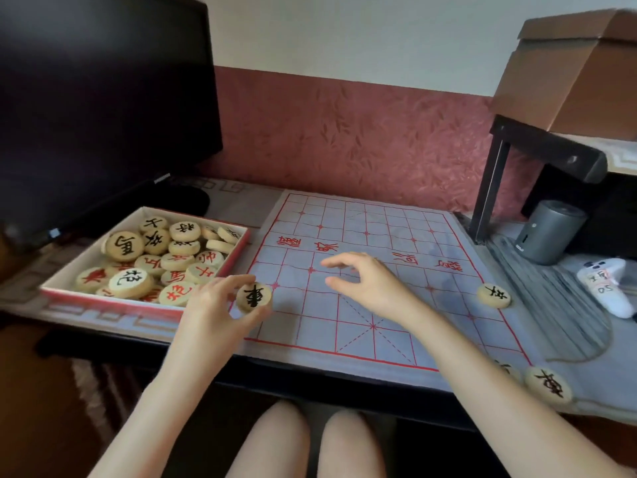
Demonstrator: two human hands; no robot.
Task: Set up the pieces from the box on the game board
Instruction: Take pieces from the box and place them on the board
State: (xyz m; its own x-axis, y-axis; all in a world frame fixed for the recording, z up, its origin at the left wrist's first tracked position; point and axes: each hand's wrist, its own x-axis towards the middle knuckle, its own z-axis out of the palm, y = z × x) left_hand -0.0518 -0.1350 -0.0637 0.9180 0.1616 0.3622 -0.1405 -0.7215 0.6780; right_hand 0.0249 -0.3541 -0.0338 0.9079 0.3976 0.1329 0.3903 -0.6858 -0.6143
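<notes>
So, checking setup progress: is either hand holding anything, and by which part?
Left hand pinches a round wooden black-character piece by its rim; right hand holds nothing.

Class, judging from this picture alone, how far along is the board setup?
Barely begun. Two black-marked pieces lie at the board's right edge. The left hand holds a third; the right hand hovers empty. Most pieces remain in the box.

The left hand (217, 305) is pinching a round game piece (254, 297) between thumb and fingers. The right hand (368, 284) is hanging open just beside it, fingers curled and spread, holding nothing. Both bare arms are reaching forward.
</notes>
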